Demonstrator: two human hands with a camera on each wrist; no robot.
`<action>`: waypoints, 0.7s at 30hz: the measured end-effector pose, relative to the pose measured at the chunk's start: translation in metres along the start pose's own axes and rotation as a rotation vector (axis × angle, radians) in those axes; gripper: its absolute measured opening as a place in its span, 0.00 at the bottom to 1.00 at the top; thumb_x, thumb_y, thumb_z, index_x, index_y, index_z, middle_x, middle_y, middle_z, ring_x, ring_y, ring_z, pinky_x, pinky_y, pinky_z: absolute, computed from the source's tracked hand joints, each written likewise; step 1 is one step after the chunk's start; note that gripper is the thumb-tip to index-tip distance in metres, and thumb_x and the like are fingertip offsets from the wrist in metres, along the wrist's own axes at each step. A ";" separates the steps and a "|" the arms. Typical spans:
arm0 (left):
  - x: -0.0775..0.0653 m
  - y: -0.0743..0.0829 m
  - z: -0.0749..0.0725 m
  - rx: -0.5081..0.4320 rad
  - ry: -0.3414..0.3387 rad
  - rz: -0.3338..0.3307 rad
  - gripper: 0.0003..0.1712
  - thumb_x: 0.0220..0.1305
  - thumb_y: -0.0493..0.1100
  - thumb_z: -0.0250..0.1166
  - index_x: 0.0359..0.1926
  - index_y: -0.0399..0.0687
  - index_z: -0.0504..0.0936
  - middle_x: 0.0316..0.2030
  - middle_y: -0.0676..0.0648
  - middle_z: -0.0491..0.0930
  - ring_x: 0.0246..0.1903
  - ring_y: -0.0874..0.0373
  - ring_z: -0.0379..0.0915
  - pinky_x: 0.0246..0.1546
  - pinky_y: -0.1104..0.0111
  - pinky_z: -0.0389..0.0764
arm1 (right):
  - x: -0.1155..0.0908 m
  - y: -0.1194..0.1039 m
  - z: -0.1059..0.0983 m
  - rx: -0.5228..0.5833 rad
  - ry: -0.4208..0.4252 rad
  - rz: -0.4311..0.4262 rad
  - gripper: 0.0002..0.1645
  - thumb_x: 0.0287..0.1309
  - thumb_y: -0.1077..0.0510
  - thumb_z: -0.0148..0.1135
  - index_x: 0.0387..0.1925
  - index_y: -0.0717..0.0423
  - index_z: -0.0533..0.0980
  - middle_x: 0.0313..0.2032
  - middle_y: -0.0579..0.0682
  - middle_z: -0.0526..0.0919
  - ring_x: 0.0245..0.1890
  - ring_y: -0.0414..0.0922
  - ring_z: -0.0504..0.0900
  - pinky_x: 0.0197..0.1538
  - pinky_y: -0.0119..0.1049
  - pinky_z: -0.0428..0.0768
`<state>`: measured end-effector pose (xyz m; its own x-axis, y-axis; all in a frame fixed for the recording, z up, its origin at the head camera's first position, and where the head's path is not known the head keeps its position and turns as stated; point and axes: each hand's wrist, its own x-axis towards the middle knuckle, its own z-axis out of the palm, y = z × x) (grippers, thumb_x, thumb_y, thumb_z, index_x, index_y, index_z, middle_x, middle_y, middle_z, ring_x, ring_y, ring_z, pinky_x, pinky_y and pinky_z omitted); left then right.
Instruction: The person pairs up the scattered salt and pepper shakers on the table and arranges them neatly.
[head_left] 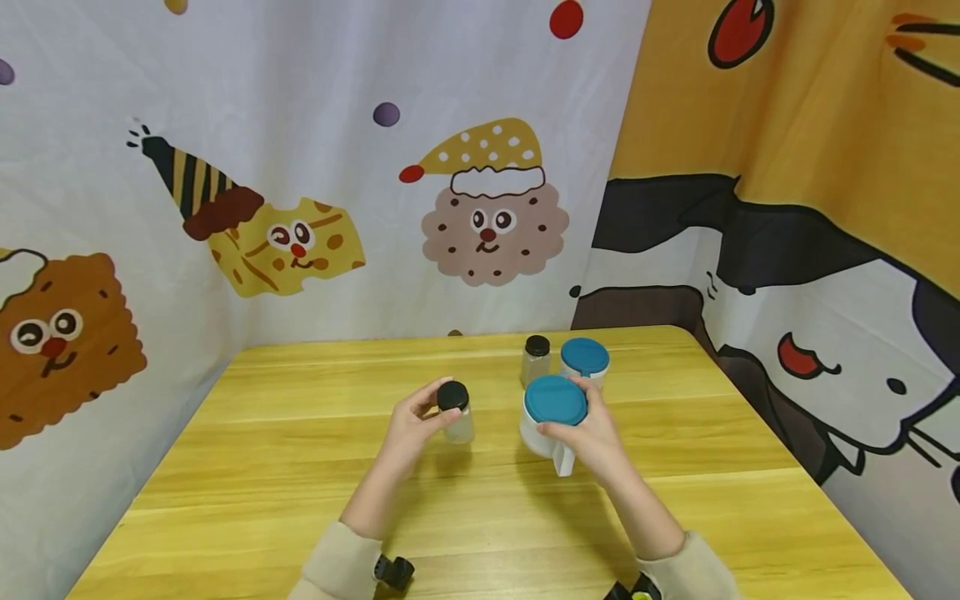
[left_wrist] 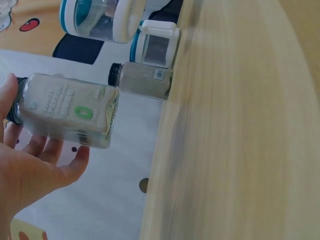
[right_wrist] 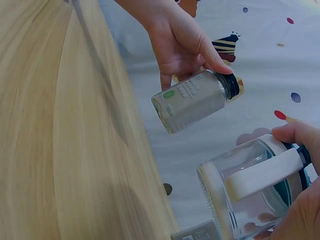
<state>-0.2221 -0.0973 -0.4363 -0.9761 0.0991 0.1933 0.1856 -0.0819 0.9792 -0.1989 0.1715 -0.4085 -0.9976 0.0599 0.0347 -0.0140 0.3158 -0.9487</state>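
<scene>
Your left grip [head_left: 411, 425] is clamping on the jar [left_wrist: 67, 111], thumb pressing at the cap. Your right grip [head_left: 597, 433] is clamping round the mug [head_left: 555, 403] at its lid and collar.

Going by the rear jar [head_left: 536, 367]: you're holding the jar in front and to the left of it, off the table [head_left: 300, 467]; you're holding the mug in front and slightly right of it, also raised. The rear mug [head_left: 585, 357] is standing just to its right.

Handling, judging by looks: you're probably dealing with glass or hard plastic, so stiff, smooth, slippery, maybe breakable. The jar is likely weighing less. You'd be safer gripping the jar round its body and the mug by its handle, in case a lid is sitting loose.

Looks: the jar is showing a black cap, clear squarish body, pale lettering, green mark, barcode. The mug is showing a blue lid, white collar, clear walls; its white handle is pointing towards you.
</scene>
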 end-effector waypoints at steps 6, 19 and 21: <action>-0.005 0.000 -0.007 -0.015 0.000 -0.004 0.28 0.57 0.32 0.69 0.60 0.38 0.76 0.45 0.42 0.79 0.47 0.52 0.73 0.48 0.63 0.75 | -0.001 -0.001 0.009 -0.009 0.004 0.000 0.54 0.42 0.59 0.76 0.68 0.56 0.57 0.64 0.65 0.62 0.60 0.64 0.66 0.57 0.61 0.68; -0.013 0.001 -0.023 0.012 -0.002 0.004 0.29 0.57 0.32 0.69 0.61 0.34 0.73 0.43 0.42 0.80 0.44 0.53 0.74 0.43 0.69 0.77 | -0.006 -0.004 0.026 0.013 -0.002 0.009 0.55 0.40 0.59 0.77 0.68 0.58 0.56 0.63 0.66 0.63 0.59 0.64 0.67 0.56 0.61 0.68; -0.015 0.002 -0.026 0.015 -0.002 0.001 0.29 0.57 0.32 0.69 0.61 0.35 0.73 0.44 0.43 0.80 0.44 0.53 0.74 0.43 0.69 0.76 | -0.007 -0.005 0.028 0.012 -0.004 0.007 0.55 0.40 0.59 0.77 0.68 0.58 0.57 0.63 0.65 0.64 0.58 0.64 0.68 0.56 0.61 0.68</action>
<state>-0.2105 -0.1246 -0.4388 -0.9757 0.1006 0.1945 0.1884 -0.0671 0.9798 -0.1941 0.1428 -0.4131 -0.9979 0.0586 0.0269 -0.0079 0.3038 -0.9527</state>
